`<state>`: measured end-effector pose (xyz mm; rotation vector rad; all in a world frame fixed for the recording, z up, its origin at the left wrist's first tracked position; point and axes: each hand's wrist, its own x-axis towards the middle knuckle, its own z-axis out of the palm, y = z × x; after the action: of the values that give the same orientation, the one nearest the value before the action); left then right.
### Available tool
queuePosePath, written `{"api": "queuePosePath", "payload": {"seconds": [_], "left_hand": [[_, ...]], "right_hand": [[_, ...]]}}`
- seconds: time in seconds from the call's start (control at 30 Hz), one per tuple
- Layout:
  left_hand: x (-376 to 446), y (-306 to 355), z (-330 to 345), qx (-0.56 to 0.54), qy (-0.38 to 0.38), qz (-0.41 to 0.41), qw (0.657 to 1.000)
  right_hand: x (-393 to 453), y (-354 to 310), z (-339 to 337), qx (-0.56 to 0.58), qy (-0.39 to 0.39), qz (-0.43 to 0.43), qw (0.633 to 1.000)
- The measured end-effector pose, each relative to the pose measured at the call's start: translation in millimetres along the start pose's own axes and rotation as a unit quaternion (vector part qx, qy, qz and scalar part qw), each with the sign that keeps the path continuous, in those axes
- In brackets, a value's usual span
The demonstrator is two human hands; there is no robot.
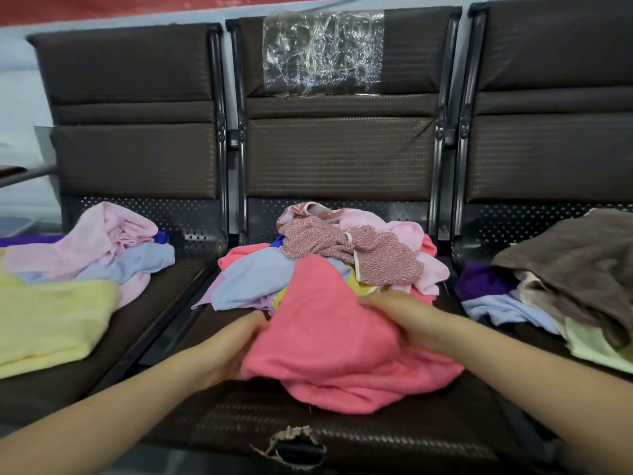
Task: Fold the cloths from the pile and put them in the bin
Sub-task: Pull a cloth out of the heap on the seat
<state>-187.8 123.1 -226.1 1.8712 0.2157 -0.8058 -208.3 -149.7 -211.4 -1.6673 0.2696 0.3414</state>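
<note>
Head camera, looking down at a row of three dark brown padded seats. On the middle seat (342, 437) lies a jumbled pile of cloths (346, 255): pale blue, lilac, yellow, light pink and a speckled rose print on top. At the front of the pile sits a coral-pink cloth (339, 341), bunched and unfolded, held from both sides. The left hand (236, 344) grips its left edge with fingers curled into the fabric; the right hand (400, 315) lies over its upper right part, fingers bent and seeming to pinch a fold, though motion blur hides the exact hold. More loose cloths lie on the left seat (113, 334) and the right seat (534, 337). No bin is in view. The coral cloth touches the pile behind it, so lifting it may drag neighbouring cloths off the seat front; the torn seat edge (291, 440) could snag trailing fabric.
</note>
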Motion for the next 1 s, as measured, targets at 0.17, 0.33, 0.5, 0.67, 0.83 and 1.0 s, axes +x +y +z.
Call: {"api": "queuePosePath", "payload": {"seconds": [0.17, 0.33, 0.5, 0.67, 0.83, 1.0], "left_hand": [[-9, 2, 17, -0.025, 0.009, 0.003, 1.0], [12, 37, 27, -0.106, 0.05, 0.068, 0.991], [21, 63, 43, -0.204, 0.055, 0.124, 0.97], [13, 74, 30, -0.221, 0.077, 0.166, 0.958], [-10, 67, 20, -0.296, 0.047, 0.131, 0.945], [-16, 46, 13, -0.259, 0.01, 0.029, 0.965]], "right_hand": [[-12, 24, 1, -0.056, -0.065, -0.016, 0.996], [-14, 4, 1, -0.073, -0.051, -0.093, 0.992], [-22, -4, -1, -0.223, -0.054, -0.208, 0.951], [-32, -10, 7, -0.194, -0.082, -0.266, 0.941], [-6, -10, 24, 0.188, -0.118, -0.039, 0.974], [3, 4, 36, 0.184, -0.167, 0.097, 0.964]]}}
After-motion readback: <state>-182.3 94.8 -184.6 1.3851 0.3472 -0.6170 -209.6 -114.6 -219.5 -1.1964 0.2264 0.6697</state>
